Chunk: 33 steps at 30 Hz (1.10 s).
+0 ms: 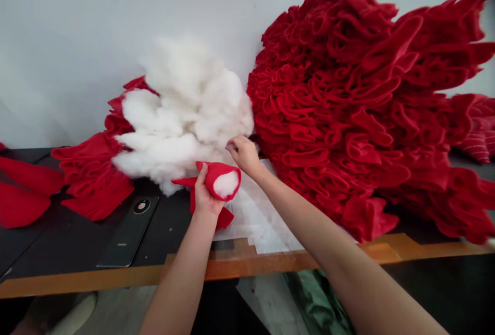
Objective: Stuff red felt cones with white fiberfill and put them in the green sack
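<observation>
My left hand (208, 196) is wrapped round a red felt pouch (212, 170), whose round open end faces me. White stuffing (226, 184) shows inside that opening. Just above and to the right, my right hand (244, 153) has its fingers curled together at the edge of a big heap of white fibrefill (193, 113); whether a tuft is between the fingertips I cannot make out. Below and behind the left hand lie more red fabric pieces (225, 218), partly hidden by it.
A tall pile of red fabric pieces (332, 118) rises on the right, against the wall. A smaller red stack (96, 175) and stuffed-looking red pieces (23, 201) lie left. A dark phone (129, 237) rests near the taped table edge (270, 262). White sheeting (266, 221) lies under my hands.
</observation>
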Tool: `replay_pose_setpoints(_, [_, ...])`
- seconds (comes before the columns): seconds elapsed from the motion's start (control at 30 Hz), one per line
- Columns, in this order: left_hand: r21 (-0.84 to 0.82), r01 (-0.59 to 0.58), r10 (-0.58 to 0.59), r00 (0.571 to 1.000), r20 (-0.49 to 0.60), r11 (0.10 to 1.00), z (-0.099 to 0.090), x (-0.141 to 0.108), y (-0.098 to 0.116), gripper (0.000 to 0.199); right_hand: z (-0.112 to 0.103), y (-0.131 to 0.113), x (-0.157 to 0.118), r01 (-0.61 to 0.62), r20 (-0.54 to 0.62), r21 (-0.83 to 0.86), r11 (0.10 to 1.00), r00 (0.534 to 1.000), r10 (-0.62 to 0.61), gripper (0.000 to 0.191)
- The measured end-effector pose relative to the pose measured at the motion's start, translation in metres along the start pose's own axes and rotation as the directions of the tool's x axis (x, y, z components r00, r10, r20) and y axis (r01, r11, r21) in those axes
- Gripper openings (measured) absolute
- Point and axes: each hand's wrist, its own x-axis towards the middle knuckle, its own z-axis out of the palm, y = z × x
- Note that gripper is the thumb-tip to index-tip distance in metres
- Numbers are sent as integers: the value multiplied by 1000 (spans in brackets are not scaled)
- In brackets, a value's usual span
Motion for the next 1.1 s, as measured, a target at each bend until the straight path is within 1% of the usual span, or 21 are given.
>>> replay_pose_setpoints(0.07, [13, 13, -14, 999, 31, 1000, -2, 2, -2, 13, -5, 8, -14, -106, -32, 221, 969, 993, 116, 9])
replay_pose_setpoints(0.13, [49, 51, -55, 995, 84, 997, -3, 2, -4, 17, -12, 11, -28, -216, 13, 401, 890, 973, 230, 7])
replay_pose_setpoints(0.17, [79, 80, -88, 990, 114, 994, -4, 2, -5, 21, -15, 11, -34, -248, 52, 447, 859, 966, 252, 7])
replay_pose_setpoints(0.23, [133, 119, -141, 975, 173, 984, -4, 1, -7, 30, -21, 6, -40, -245, 120, 463, 852, 970, 214, 5])
replay_pose_setpoints(0.33, [141, 109, -139, 966, 219, 984, -4, 2, -9, 34, -28, 0, -46, -208, 205, 445, 871, 970, 127, 6])
replay_pose_setpoints(0.4, [138, 105, -133, 966, 220, 985, -3, 3, -10, 35, -33, 2, -55, -234, 233, 454, 859, 962, 139, 7])
replay_pose_setpoints(0.47, [144, 104, -132, 970, 206, 984, -2, 6, -9, 34, -39, 7, -72, -300, 228, 515, 803, 951, 209, 9])
replay_pose_setpoints(0.53, [129, 83, -105, 980, 172, 988, -1, 7, -9, 30, -49, 10, -94, -339, 191, 613, 713, 940, 283, 14])
replay_pose_setpoints(0.57, [116, 71, -87, 986, 142, 991, 0, 7, -9, 27, -55, 9, -105, -332, 159, 661, 673, 938, 307, 17])
replay_pose_setpoints(0.6, [105, 62, -74, 991, 110, 993, 1, 7, -9, 25, -60, 6, -115, -308, 123, 693, 652, 942, 313, 18])
replay_pose_setpoints(0.63, [98, 59, -67, 995, 80, 993, 1, 6, -10, 23, -64, 1, -122, -265, 77, 700, 664, 952, 298, 17])
replay_pose_setpoints(0.67, [99, 69, -75, 995, 60, 993, 2, 4, -11, 21, -67, -6, -127, -202, 21, 682, 703, 966, 258, 15])
replay_pose_setpoints(0.73, [119, 116, -124, 990, 66, 986, 2, 0, -13, 21, -67, -22, -129, -16, -107, 565, 825, 990, 93, 9])
replay_pose_setpoints(0.77, [132, 144, -156, 984, 85, 981, 2, -3, -14, 23, -64, -29, -127, 90, -162, 467, 880, 987, -15, 10])
replay_pose_setpoints(0.8, [142, 168, -184, 977, 108, 975, 1, -6, -16, 24, -61, -35, -124, 183, -204, 351, 918, 972, -116, 13])
replay_pose_setpoints(0.83, [149, 185, -205, 970, 132, 971, 1, -9, -17, 26, -57, -39, -120, 248, -235, 233, 940, 953, -193, 15])
replay_pose_setpoints(0.87, [152, 188, -211, 966, 150, 970, 0, -12, -20, 26, -53, -42, -117, 275, -259, 127, 953, 937, -236, 16])
replay_pose_setpoints(0.9, [152, 182, -205, 966, 157, 972, -1, -17, -22, 25, -50, -43, -115, 267, -288, 44, 963, 926, -244, 16])
replay_pose_setpoints(0.97, [148, 155, -176, 974, 140, 977, -3, -26, -29, 21, -46, -41, -113, 190, -375, -22, 982, 908, -184, 15])
replay_pose_setpoints(1.03, [134, 114, -129, 985, 110, 984, -4, -37, -38, 15, -46, -38, -115, 81, -467, 35, 996, 882, -55, 15])
replay_pose_setpoints(1.1, [125, 78, -90, 992, 94, 989, -5, -47, -46, 11, -47, -35, -119, -29, -510, 126, 992, 855, 90, 18])
